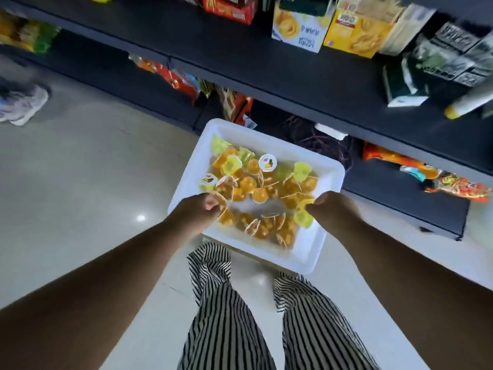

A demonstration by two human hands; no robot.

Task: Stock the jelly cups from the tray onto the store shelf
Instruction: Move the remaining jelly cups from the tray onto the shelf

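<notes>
Head view, and we start nearest with striped trousers (229,311) straight below us, both bare arms stretched forward over the floor. Our left hand (196,212) curls its fingers round an orange jelly cup (220,201) at the near-left edge of the heap, a firm pinch by the look of it. Our right hand (333,209) closes likewise on a yellow jelly cup (305,205) on the near-right side. Two hands at once, we judge, to move stock faster. Both cups sit barely above the pile, inside the white tray (314,244), which rests low before our feet, close to the shelving so the carry is short. The rest of the jelly cups (256,182) lie jumbled there, orange and yellow. Beyond, the dark store shelf (306,84) shows bare board between boxed snacks (298,28), likely room for them.
</notes>
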